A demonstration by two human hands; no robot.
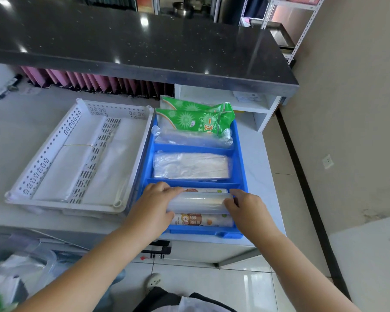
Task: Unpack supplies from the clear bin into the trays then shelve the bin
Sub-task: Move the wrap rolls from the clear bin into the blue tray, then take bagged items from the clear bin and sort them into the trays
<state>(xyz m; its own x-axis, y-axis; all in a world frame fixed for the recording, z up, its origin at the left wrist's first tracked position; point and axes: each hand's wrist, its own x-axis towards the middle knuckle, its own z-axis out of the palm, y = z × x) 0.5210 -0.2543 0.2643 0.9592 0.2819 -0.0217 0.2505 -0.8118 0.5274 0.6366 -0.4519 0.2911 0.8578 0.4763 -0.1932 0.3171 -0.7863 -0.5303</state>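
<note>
Both hands grip roll in blue tray's nr compartment.

Blue divided tray; white perforated tray; green starburst-printed packets; clear film roll; black speckled countertop.

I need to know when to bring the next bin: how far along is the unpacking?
Well along. The blue tray already holds green packets at the far end and a wrapped stack in the middle; the white tray holds flat bags. In hand: both hands, left hand and right hand, are setting a clear roll into the near compartment. The bin is out of view, so shelving looks left.
</note>
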